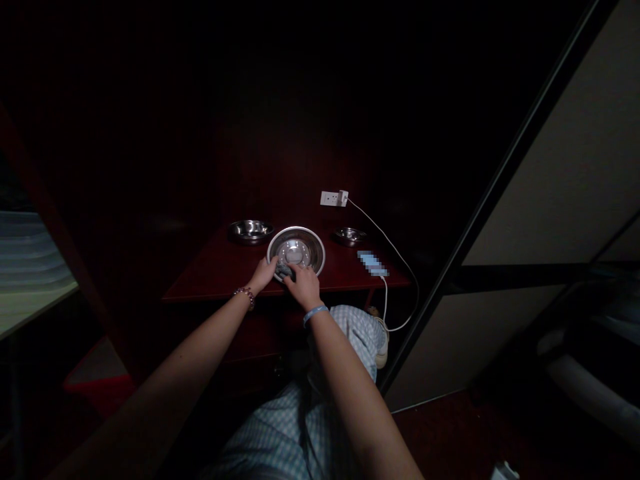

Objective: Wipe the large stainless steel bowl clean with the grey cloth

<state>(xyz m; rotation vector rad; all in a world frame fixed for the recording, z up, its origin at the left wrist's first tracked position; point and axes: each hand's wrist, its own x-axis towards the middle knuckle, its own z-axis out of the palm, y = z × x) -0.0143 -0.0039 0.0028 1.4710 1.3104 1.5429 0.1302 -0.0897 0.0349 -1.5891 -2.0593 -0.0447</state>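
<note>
A shiny metal bowl is tilted toward me at the front of the dark red shelf. My left hand is closed on its left rim. Inside the bowl, low on the left, my right hand presses a small dark grey wad against the metal; whether it is cloth or a scourer I cannot make out. My right fingers are bent over the wad and partly hide it. A pale label-like patch shows on the bowl's bottom.
On the shelf, one metal bowl stands at the left and a smaller one at the right. A phone lies on the right, its white cable running to a wall socket. A sliding door edge borders the right.
</note>
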